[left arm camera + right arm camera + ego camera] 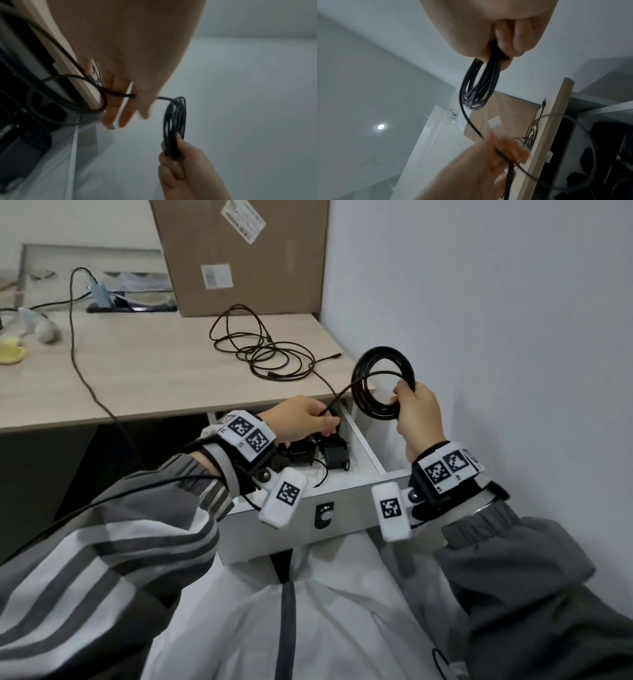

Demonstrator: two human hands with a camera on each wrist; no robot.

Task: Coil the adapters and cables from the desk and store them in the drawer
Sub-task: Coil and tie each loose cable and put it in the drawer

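Can't read any text here: the cardboard box (239,251) labels are too blurry, and my wristband tags (247,433) are just black-and-white patterns.

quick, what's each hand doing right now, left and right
Left hand: fingers closed on the loose tail of the black cable, above the open drawer.
Right hand: gripping the coiled part of the cable.
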